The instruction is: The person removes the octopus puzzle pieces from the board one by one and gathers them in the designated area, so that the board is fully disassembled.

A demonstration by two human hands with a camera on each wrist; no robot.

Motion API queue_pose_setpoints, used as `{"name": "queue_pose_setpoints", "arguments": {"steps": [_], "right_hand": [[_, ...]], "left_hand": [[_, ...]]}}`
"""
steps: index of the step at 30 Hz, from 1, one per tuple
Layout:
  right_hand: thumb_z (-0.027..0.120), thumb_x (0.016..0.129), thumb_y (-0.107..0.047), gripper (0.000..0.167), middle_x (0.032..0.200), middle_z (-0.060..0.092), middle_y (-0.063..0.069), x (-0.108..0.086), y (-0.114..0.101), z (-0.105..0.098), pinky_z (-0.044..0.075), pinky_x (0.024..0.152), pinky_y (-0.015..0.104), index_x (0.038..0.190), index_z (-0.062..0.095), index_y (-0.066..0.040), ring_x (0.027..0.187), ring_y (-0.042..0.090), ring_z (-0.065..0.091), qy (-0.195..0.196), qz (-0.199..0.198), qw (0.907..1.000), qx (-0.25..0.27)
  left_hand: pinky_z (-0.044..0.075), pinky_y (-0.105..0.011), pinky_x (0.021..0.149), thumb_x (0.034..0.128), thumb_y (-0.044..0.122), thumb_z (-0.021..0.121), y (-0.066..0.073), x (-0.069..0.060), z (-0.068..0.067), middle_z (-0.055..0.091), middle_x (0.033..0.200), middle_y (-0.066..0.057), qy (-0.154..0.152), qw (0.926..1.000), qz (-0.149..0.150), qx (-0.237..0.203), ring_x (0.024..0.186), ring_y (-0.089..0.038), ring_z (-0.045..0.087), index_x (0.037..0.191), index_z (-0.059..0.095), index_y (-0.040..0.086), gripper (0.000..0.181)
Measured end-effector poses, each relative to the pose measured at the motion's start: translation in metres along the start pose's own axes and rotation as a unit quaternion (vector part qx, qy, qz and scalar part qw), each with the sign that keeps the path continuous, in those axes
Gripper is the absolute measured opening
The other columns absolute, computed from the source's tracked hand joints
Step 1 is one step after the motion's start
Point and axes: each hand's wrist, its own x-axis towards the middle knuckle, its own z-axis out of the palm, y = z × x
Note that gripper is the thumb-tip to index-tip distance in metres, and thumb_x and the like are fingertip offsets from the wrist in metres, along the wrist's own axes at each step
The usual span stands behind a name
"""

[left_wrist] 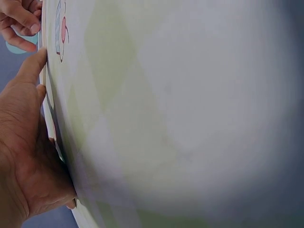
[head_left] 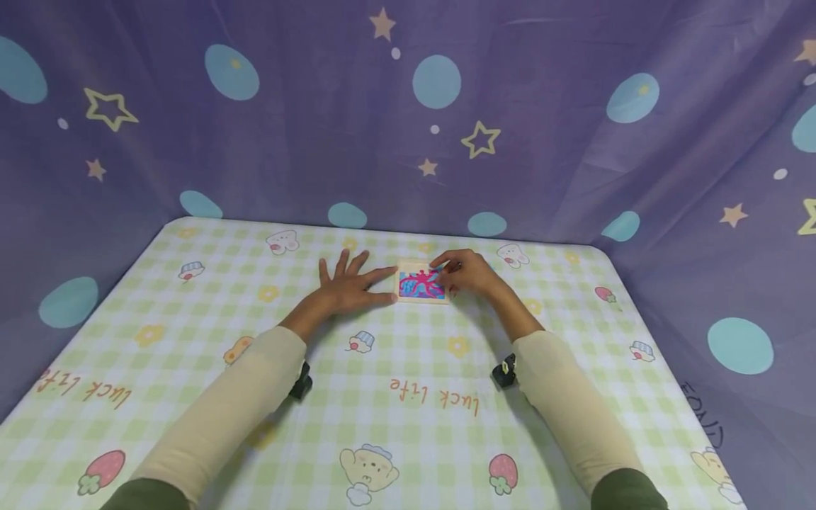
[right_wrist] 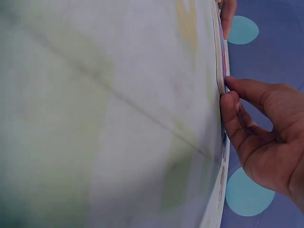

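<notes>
A small picture panel [head_left: 417, 287] lies flat on the desk [head_left: 306, 453], just right of the middle of the head view; it shows a pink and blue design inside a pale border. The left hand [head_left: 347, 290] rests at its left side with fingers spread apart; its thumb and forefinger touch the border, bracing it rather than closing round it. The right hand [head_left: 470, 273] is at the panel's right side, fingers bent, with forefinger and thumb close together at the coloured surface and edge. Whether those fingertips pinch something or only press on the panel, I cannot tell, since the hand covers that part. In the right wrist view, at the right of the frame, they meet the panel's rim; in the left wrist view, the left hand's fingertip and thumb lie along the edge at upper left.

The step in hand looks like fine fingertip work at the panel's right side, with the left hand as the steady stop. The next move seems to call for even left-hand contact and light, precise right-hand pressure, so that the panel does not slide.
</notes>
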Motion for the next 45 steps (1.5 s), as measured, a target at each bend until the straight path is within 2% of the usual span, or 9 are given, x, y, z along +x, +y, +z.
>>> {"name": "queue_pose_setpoints", "arguments": {"steps": [11,22,23,26,30,35,40,42,45], "right_hand": [[0.072,0.104,-0.004,0.033,0.093,0.08,0.011,0.003,-0.004,-0.002,0.063,0.07,0.029,0.136,0.08,-0.005,0.068,0.013,0.071,-0.033,0.021,0.9981,-0.048],[0.078,0.099,-0.002,0.03,0.076,0.07,-0.001,0.003,-0.012,0.002,0.061,0.065,0.029,0.129,0.079,-0.002,0.061,0.012,0.066,-0.016,0.035,0.9988,-0.032],[0.079,0.098,-0.001,0.03,0.077,0.07,-0.001,0.003,-0.012,0.002,0.061,0.065,0.028,0.128,0.079,-0.002,0.06,0.012,0.066,-0.013,0.032,0.9988,-0.035],[0.081,0.098,-0.001,0.03,0.11,0.08,0.014,0.002,-0.013,0.002,0.062,0.065,0.029,0.128,0.08,-0.003,0.059,0.011,0.066,-0.005,0.028,0.9984,-0.049],[0.083,0.097,-0.002,0.03,0.148,0.066,0.027,0.002,-0.014,0.003,0.062,0.065,0.029,0.127,0.081,-0.004,0.061,0.013,0.068,0.004,0.024,0.9968,-0.076],[0.083,0.096,-0.004,0.029,0.134,0.074,0.019,0.004,-0.016,0.003,0.058,0.064,0.026,0.125,0.084,-0.006,0.064,0.018,0.074,0.017,0.01,0.993,-0.116],[0.074,0.103,-0.002,0.025,0.126,0.083,0.018,0.004,-0.016,0.003,0.056,0.061,0.026,0.125,0.086,-0.007,0.063,0.025,0.078,0.037,-0.002,0.991,-0.128],[0.071,0.106,-0.003,0.024,0.124,0.082,0.018,0.003,-0.015,0.003,0.06,0.063,0.029,0.123,0.087,-0.007,0.069,0.028,0.08,0.045,-0.003,0.9919,-0.118],[0.071,0.106,-0.005,0.022,0.125,0.08,0.018,0.002,-0.013,0.002,0.064,0.075,0.036,0.121,0.087,-0.009,0.094,0.032,0.083,0.066,-0.008,0.9926,-0.101]], "left_hand": [[-0.022,-0.083,0.129,0.1005,0.089,0.05,0.004,-0.003,-0.002,-0.008,0.193,-0.006,-0.004,1.0,0.002,-0.005,0.175,-0.043,-0.028,0.176,0.027,0.057,0.085],[-0.022,-0.083,0.128,0.102,0.086,0.051,0.004,-0.004,-0.003,-0.008,0.193,-0.005,-0.003,1.0,0.001,-0.005,0.175,-0.043,-0.028,0.176,0.026,0.057,0.083],[-0.022,-0.084,0.128,0.1018,0.087,0.051,0.003,-0.004,-0.003,-0.008,0.193,-0.005,-0.003,1.0,0.002,-0.005,0.175,-0.043,-0.028,0.176,0.026,0.057,0.084],[-0.023,-0.084,0.128,0.1012,0.088,0.051,0.001,-0.001,-0.002,-0.009,0.193,-0.005,-0.002,1.0,0.005,-0.007,0.175,-0.043,-0.028,0.176,0.026,0.058,0.084],[-0.023,-0.083,0.128,0.1009,0.088,0.051,-0.002,0.001,0.001,-0.008,0.193,-0.005,-0.002,1.0,0.004,-0.009,0.175,-0.043,-0.028,0.176,0.026,0.058,0.084],[-0.023,-0.083,0.128,0.1011,0.087,0.052,-0.001,0.001,0.001,-0.009,0.193,-0.005,-0.003,1.0,0.003,-0.008,0.174,-0.043,-0.029,0.176,0.027,0.058,0.084],[-0.023,-0.083,0.128,0.1008,0.087,0.052,0.0,0.0,0.0,-0.009,0.193,-0.005,-0.003,1.0,0.003,-0.008,0.174,-0.042,-0.029,0.176,0.027,0.058,0.084],[-0.024,-0.083,0.128,0.1005,0.088,0.052,0.0,0.0,-0.001,-0.009,0.193,-0.005,-0.004,0.9999,0.002,-0.009,0.174,-0.042,-0.029,0.176,0.027,0.058,0.085],[-0.024,-0.083,0.128,0.1,0.088,0.052,0.0,-0.001,-0.001,-0.009,0.193,-0.005,-0.005,0.9999,0.0,-0.009,0.174,-0.042,-0.029,0.175,0.027,0.059,0.085]]}}
